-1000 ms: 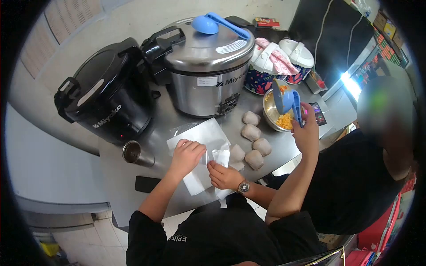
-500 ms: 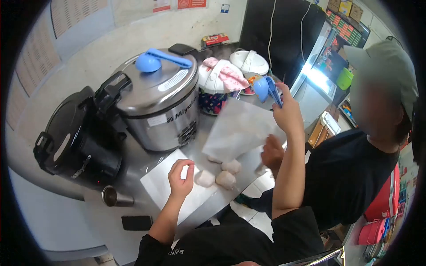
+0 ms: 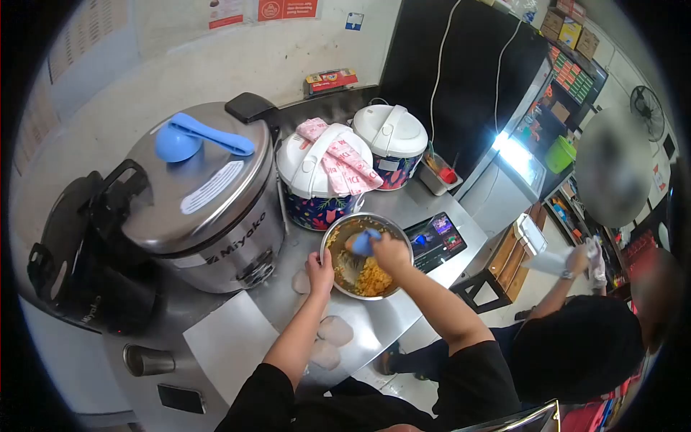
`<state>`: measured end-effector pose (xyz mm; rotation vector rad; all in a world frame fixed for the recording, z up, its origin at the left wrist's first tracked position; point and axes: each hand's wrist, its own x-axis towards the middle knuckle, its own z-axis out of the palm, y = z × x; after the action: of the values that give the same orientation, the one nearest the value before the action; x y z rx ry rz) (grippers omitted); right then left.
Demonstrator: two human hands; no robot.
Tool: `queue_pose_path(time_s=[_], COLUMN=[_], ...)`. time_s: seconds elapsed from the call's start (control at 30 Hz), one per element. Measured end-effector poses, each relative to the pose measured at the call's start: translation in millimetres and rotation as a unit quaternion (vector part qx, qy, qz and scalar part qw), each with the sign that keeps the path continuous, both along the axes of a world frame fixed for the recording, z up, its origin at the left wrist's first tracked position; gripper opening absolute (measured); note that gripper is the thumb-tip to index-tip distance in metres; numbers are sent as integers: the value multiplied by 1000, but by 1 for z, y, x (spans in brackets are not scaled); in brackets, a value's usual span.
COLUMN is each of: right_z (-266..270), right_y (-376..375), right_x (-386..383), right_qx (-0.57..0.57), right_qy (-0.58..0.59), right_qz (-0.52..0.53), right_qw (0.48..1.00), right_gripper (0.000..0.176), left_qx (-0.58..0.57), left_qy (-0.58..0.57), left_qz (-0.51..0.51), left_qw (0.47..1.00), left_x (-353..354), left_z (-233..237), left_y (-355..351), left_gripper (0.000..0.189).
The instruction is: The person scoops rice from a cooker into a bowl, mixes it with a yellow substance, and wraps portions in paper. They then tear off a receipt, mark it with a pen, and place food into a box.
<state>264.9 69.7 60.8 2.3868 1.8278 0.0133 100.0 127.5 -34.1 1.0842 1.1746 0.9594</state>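
A steel mixing bowl [image 3: 331,229] holding yellow-orange crumbly food [image 3: 376,278] sits on the steel table. At its left rim, my left hand [image 3: 321,273] has its fingers closed on the edge. My right hand [image 3: 391,252] is wrapped around a blue plastic scoop [image 3: 366,243], whose head is down inside the bowl and blurred by motion. Several pale round lumps, perhaps rice portions [image 3: 335,330], lie on the table under and beside my left forearm, which partly hides them. A white paper sheet [image 3: 232,345] lies to their left.
A large steel Miyako pot [image 3: 237,248] carries another blue scoop [image 3: 180,144]. Two patterned rice containers [image 3: 324,210] stand behind the bowl, and a tablet [image 3: 437,243] lies right of it. A metal cup [image 3: 149,360] and phone [image 3: 181,398] are at left. Another person [image 3: 576,345] stands at right.
The steel bowl is now in front of me. My left hand has moved onto its rim, and my right hand has lowered the scoop into it. The other person has moved farther right with a white sheet.
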Motion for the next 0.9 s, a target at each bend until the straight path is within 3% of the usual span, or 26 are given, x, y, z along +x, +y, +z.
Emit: queue_pose_path(time_s=[0.03, 0.07, 0.1, 0.2, 0.23, 0.3, 0.33, 0.4, 0.43, 0.47, 0.53, 0.63, 0.77, 0.83, 0.9], right_z=[-3, -4, 8, 60, 55, 43, 36, 17, 6, -12, -9, 21, -11, -22, -13], right_y=[-4, -10, -19, -14, -12, 2, -7, -42, -65, -86, -92, -73, -93, -123, -123], right_x=[-8, -10, -17, -8, 8, 42, 48, 48, 44, 39, 33, 34, 43, 29, 26], right_qx=[-55, -94, -134, -196, -40, 82, 83, 22, -20, 21, 64, 55, 64, 32, 22], right_qy=[-56, -45, -31, -45, -96, -125, -121, -80, -52, -38, -24, -21, -56, 8, 28], right_qz=[73, 140, 205, 260, 301, 341, 340, 221, 207, 239, 269, 151, 177, 220, 236], right_qw=[994, 985, 969, 945, 948, 928, 929, 972, 977, 970, 961, 987, 981, 975, 971], right_gripper=[37, 39, 42, 35, 36, 34, 34, 37, 42, 44, 47, 50, 52, 54, 56], left_qx=[62, 34, 27, -39, -44, 85, 146, 165, 182, 194, 194, 191, 168, 119, 126], left_qy=[63, -14, -8, -181, -177, -191, -154, -145, -139, -162, -150, -125, -128, -143, -153], left_qz=[25, 20, 22, -17, -17, -35, -74, -66, -55, -65, -77, -106, -106, -31, -36], left_qw=[996, 999, 999, 983, 983, 977, 974, 973, 972, 965, 966, 968, 972, 982, 980], left_x=[5, 8, 6, 1, 3, 8, 5, 4, 4, 7, 13, 13, 11, 11, 10], left_z=[1, 0, 3, 17, 25, 39, 36, 40, 47, 54, 57, 60, 59, 62, 66], left_y=[2, -1, -4, -9, -14, -22, -17, -16, -19, -24, -33, -41, -44, -46, -50], left_gripper=[26, 21, 21, 8, 8, 6, 7, 8, 8, 9, 10, 11, 9, 6, 5])
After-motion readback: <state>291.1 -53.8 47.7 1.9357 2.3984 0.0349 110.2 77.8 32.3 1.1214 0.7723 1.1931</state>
